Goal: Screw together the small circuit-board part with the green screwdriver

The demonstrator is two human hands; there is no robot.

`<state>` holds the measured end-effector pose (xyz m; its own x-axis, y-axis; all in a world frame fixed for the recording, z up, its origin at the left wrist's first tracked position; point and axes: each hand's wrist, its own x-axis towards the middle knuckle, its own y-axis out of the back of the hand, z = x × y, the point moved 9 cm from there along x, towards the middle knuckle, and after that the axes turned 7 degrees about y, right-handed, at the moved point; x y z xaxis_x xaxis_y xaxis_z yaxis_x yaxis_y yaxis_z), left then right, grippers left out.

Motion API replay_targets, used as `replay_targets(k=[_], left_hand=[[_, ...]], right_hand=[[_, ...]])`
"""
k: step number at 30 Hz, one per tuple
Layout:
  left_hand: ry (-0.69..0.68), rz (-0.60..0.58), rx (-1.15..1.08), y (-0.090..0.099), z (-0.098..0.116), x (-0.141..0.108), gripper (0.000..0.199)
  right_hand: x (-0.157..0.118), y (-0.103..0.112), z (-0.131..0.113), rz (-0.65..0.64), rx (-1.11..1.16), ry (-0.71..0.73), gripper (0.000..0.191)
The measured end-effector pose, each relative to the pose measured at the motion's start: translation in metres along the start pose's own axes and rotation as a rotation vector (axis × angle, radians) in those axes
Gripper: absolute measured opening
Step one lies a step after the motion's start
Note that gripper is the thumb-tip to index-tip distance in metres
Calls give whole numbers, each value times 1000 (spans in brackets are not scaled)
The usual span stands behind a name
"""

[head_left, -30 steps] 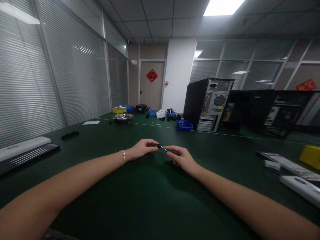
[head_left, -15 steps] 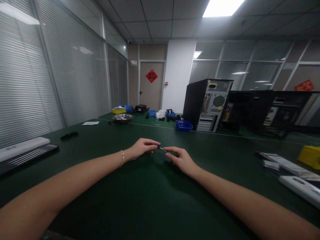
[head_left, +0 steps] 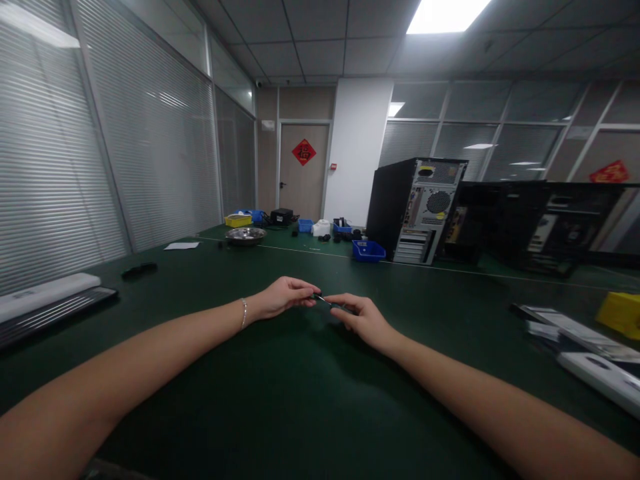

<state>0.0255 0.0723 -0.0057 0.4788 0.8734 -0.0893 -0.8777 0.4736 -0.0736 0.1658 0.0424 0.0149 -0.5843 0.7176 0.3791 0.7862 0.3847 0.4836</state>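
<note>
Over the middle of the green table (head_left: pixel 280 400), my left hand (head_left: pixel 283 298) pinches a small dark piece (head_left: pixel 317 295) between thumb and fingers. Facing it, my right hand (head_left: pixel 363 320) is closed on a thin tool with a dark handle and a shiny metal shaft (head_left: pixel 325 301). The shaft points left and reaches the small dark piece at my left fingertips. What the piece is cannot be made out, and my right fingers hide much of the handle.
A blue bin (head_left: pixel 369 251) stands before a black computer tower (head_left: pixel 417 210). A metal bowl (head_left: pixel 245 236) and a yellow basket (head_left: pixel 238 221) are at the back left. White and dark panels lie at both sides, with a yellow object (head_left: pixel 620 313) at right.
The fingers of my left hand have shifted slightly around the small piece, and the tool has tilted a little. Both arms stay nearly where they were.
</note>
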Motion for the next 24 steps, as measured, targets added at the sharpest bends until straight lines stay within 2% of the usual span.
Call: replay_targets(k=[5,8,16,19,24], left_hand=[[33,-50,-30,-6,1,-3,30],[24,-39,-12,-6,1,-3,30],[-97,161,99,21,3,5,31],[-98,200,253,24,2,6,29],[-177,188,644,14,11,1,25]], right_hand=[[0,-2,4,-27,48,-6,35],[1,-2,6,-9,52,-9,36],[0,3,7,51,69,-55,40],[0,3,6,44,70,-66,40],[-1,3,6,33,85,-57,41]])
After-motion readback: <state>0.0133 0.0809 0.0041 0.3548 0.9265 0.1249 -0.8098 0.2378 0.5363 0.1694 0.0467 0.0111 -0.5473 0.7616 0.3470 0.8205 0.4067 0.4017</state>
